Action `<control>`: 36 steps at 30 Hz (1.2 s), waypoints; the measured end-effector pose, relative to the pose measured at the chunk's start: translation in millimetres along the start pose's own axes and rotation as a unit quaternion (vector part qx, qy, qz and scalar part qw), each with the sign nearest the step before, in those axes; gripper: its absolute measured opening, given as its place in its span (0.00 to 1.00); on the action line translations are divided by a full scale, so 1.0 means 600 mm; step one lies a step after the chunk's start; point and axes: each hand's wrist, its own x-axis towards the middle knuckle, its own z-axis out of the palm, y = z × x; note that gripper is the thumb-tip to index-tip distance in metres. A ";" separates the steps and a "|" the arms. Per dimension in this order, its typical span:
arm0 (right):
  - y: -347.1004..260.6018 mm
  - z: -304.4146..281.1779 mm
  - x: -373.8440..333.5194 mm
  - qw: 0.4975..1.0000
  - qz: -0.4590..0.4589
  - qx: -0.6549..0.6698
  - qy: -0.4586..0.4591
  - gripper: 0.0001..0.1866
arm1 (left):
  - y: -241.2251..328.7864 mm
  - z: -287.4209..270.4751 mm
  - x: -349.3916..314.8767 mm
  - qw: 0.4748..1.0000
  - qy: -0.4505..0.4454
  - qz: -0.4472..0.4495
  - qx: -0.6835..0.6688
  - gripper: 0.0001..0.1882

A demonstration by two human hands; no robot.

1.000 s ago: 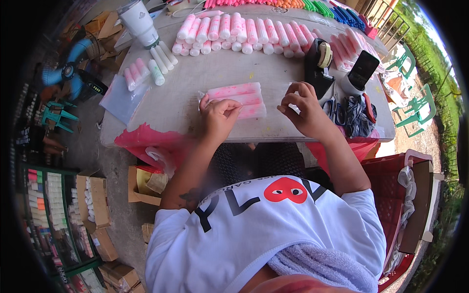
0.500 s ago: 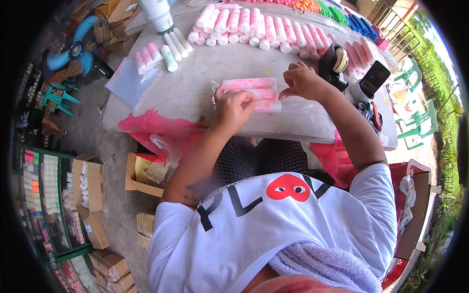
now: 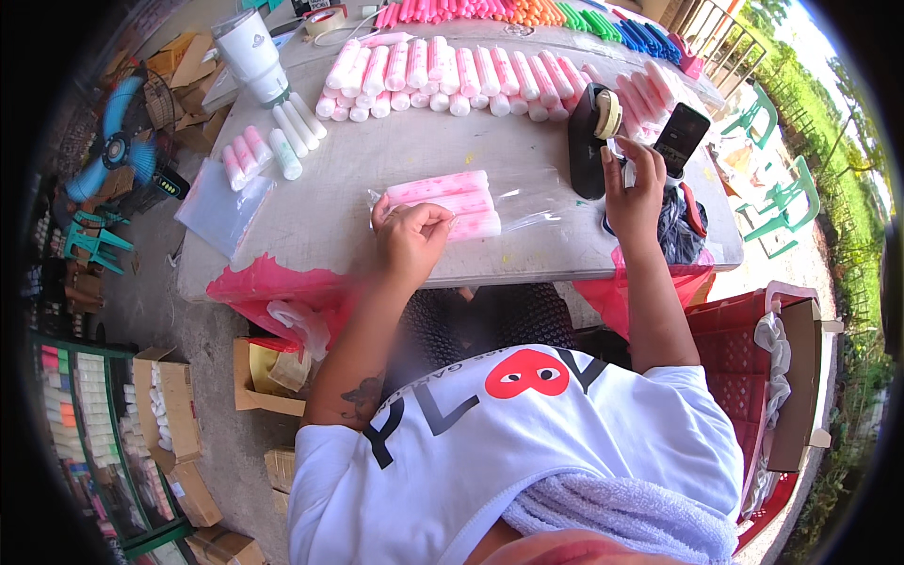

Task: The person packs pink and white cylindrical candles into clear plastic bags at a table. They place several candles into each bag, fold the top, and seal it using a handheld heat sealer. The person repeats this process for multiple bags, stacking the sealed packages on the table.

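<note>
Three pink-and-white candles [image 3: 441,202] lie side by side in a clear plastic bag [image 3: 527,209], whose loose end spreads to the right. My left hand [image 3: 411,240] is closed on the bag's left side, with thumb and fingertips pressed near the candles. At the black tape dispenser [image 3: 586,141], my right hand [image 3: 636,188] reaches up to the pale tape roll [image 3: 610,115]. Its fingers pinch a short strip of tape [image 3: 616,147] beside the roll. A dark phone [image 3: 682,137] stands propped just right of this hand.
Rows of pink-and-white candles [image 3: 452,75] are stacked across the table's far side. Clear bags [image 3: 224,207], loose candles [image 3: 297,127] and a white tumbler [image 3: 250,56] stand at the left. A black plastic bag [image 3: 682,226] sits by the right edge; a red crate [image 3: 730,363] is below.
My right hand has moved right, from above the bag's end to the tape dispenser. My left hand stays on the bagged candles. The whole view has shifted slightly.
</note>
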 end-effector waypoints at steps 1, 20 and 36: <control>0.036 -0.005 -0.003 0.996 0.053 -0.015 0.077 0.16 | 0.004 0.001 0.004 1.000 -0.007 0.001 -0.002 0.02; 0.118 0.006 -0.073 0.815 0.376 0.437 -0.063 0.04 | 0.012 -0.010 0.011 1.000 -0.025 -0.012 0.015 0.02; -0.175 0.151 -0.078 0.771 0.193 0.491 -0.356 0.07 | -0.017 -0.008 -0.016 0.998 0.037 0.011 -0.048 0.09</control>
